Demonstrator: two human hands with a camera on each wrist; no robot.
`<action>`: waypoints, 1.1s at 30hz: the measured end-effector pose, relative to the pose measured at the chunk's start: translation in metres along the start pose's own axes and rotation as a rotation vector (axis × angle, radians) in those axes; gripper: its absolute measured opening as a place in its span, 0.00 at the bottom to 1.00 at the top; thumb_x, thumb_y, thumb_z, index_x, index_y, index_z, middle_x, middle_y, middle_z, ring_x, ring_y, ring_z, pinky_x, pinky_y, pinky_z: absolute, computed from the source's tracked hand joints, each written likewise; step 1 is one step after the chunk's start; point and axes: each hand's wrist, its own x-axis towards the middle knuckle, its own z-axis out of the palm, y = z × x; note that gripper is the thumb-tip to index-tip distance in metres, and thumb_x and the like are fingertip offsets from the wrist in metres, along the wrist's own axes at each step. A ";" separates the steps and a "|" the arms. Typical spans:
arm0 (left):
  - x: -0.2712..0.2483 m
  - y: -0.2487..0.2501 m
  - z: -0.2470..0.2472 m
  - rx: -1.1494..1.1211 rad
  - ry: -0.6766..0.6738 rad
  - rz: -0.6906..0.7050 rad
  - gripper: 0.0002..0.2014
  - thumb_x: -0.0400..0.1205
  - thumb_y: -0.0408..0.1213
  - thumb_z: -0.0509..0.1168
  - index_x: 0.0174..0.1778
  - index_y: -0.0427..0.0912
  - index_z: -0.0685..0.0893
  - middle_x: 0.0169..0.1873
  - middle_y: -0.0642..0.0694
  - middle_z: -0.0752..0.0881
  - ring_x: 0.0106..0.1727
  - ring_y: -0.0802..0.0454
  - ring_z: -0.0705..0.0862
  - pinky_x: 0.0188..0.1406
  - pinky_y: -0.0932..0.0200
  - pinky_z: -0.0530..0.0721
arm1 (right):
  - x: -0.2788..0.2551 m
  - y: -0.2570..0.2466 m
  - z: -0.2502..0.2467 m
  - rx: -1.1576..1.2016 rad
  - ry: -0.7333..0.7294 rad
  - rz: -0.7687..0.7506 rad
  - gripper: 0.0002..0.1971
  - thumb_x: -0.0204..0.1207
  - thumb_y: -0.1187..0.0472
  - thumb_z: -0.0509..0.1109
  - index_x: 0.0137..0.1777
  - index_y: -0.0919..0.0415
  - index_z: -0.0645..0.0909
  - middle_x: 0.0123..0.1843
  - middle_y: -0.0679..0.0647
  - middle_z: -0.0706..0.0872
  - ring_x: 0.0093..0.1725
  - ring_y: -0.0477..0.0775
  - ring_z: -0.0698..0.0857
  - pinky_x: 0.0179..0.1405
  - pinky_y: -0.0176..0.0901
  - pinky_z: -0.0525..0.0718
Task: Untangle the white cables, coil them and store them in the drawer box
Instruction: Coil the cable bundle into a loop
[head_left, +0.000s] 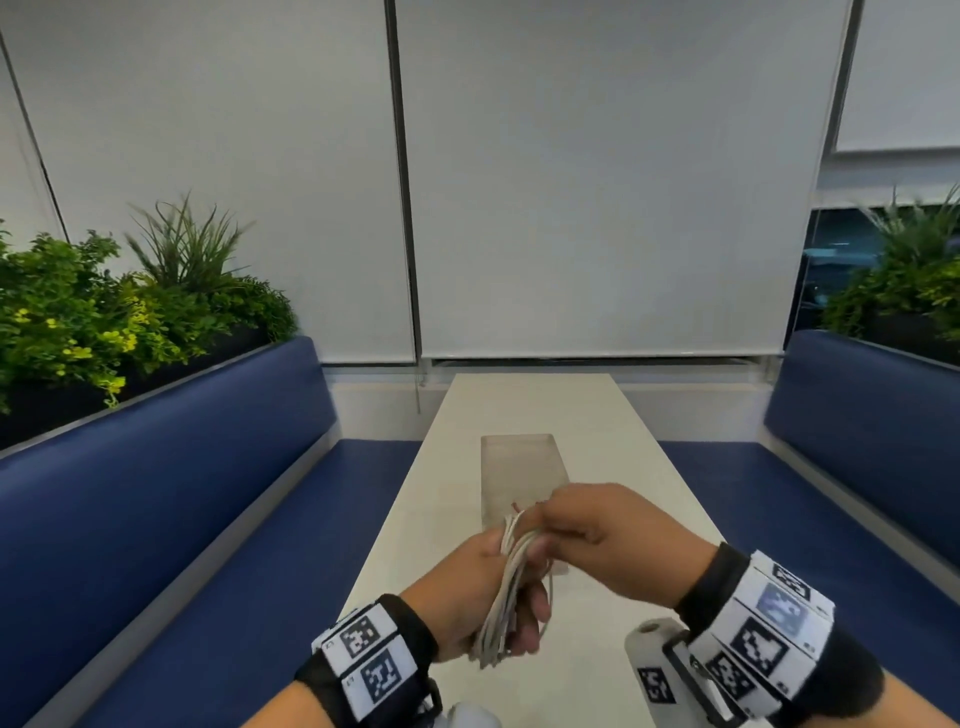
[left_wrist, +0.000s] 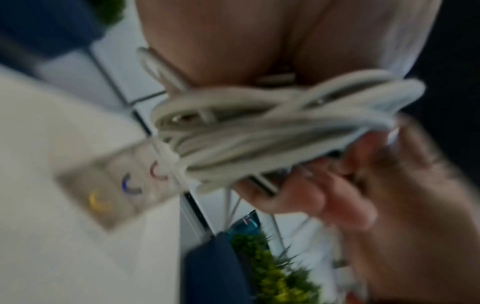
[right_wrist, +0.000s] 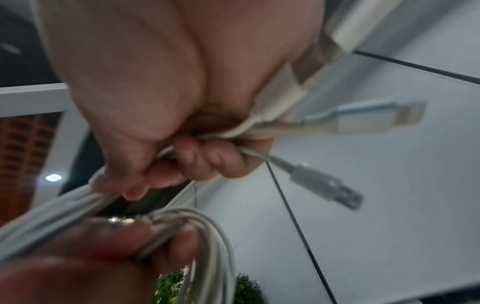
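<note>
A bundle of white cables (head_left: 511, 587) hangs coiled in my left hand (head_left: 457, 597), low over the near end of the white table (head_left: 519, 405). My right hand (head_left: 597, 530) grips the top of the bundle, fingers curled round the cable ends. In the right wrist view the right hand (right_wrist: 197, 156) holds several strands, with a USB plug (right_wrist: 327, 185) and a flat connector (right_wrist: 376, 119) sticking out. The left hand (right_wrist: 103, 246) pinches the coil (right_wrist: 207, 236) below. The clear drawer box (head_left: 519, 467) stands on the table just beyond both hands; its coloured handles (left_wrist: 130, 185) show in the left wrist view.
Blue padded benches (head_left: 182, 493) (head_left: 857, 441) run along both sides of the narrow table. Planters with green plants (head_left: 104, 322) sit behind each backrest. White roller blinds (head_left: 597, 182) cover the window at the far end, with a pull cord (head_left: 418, 384) hanging by the table.
</note>
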 end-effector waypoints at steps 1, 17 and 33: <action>-0.002 0.001 0.002 -0.090 0.015 -0.020 0.12 0.79 0.48 0.62 0.39 0.43 0.75 0.20 0.44 0.76 0.14 0.49 0.76 0.15 0.65 0.72 | 0.001 0.006 0.002 0.111 0.051 0.028 0.18 0.70 0.40 0.58 0.60 0.35 0.73 0.37 0.35 0.81 0.44 0.34 0.80 0.48 0.28 0.76; -0.002 -0.008 0.002 -0.576 -0.298 0.009 0.09 0.64 0.29 0.73 0.38 0.36 0.82 0.12 0.46 0.72 0.09 0.53 0.73 0.14 0.68 0.75 | 0.001 0.002 0.048 1.322 0.237 0.384 0.15 0.64 0.44 0.75 0.43 0.55 0.86 0.34 0.62 0.76 0.39 0.60 0.78 0.43 0.47 0.80; 0.039 -0.018 0.002 -0.284 0.201 -0.084 0.12 0.81 0.28 0.57 0.31 0.35 0.77 0.19 0.44 0.74 0.18 0.49 0.78 0.19 0.61 0.79 | 0.010 0.029 0.077 0.900 0.380 0.662 0.06 0.78 0.52 0.63 0.46 0.43 0.82 0.32 0.57 0.83 0.23 0.54 0.78 0.29 0.47 0.80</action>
